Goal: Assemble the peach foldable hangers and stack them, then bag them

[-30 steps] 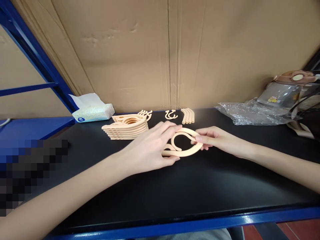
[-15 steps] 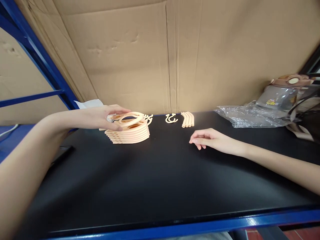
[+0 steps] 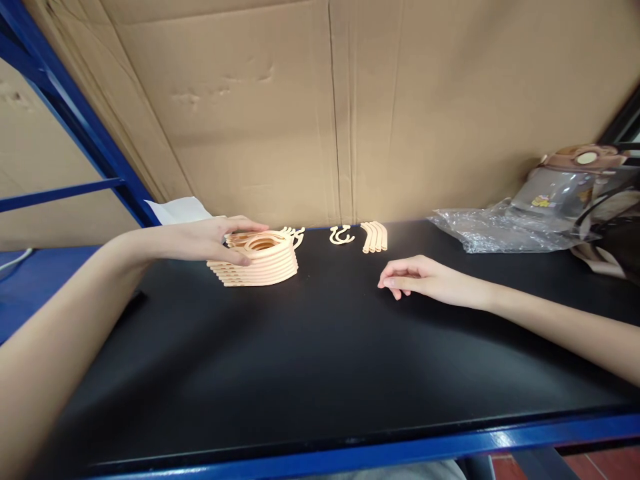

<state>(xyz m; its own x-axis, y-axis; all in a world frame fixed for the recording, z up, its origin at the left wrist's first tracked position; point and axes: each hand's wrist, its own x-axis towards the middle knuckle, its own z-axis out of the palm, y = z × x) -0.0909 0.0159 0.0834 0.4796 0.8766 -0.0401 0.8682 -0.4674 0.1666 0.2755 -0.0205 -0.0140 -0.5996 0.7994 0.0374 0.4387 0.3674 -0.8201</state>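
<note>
**Left hand (image 3: 220, 241) at the hanger stack (image 3: 265, 270), right hand (image 3: 417, 277) empty**

Nearest you runs the blue edge (image 3: 320, 461) of the black worktop (image 3: 320, 360). Over its middle, your right hand is half-open, fingers loosely curled. Farther off, your left hand spans the top of the cream hanger stack, thumb and fingers apart (whether it grips the uppermost piece, I cannot tell). Beyond, near the cardboard (image 3: 250, 100), lie loose hooks (image 3: 341, 237) and a row of curved pieces (image 3: 375, 237); clear plastic (image 3: 500, 230) sits to their right.
</note>
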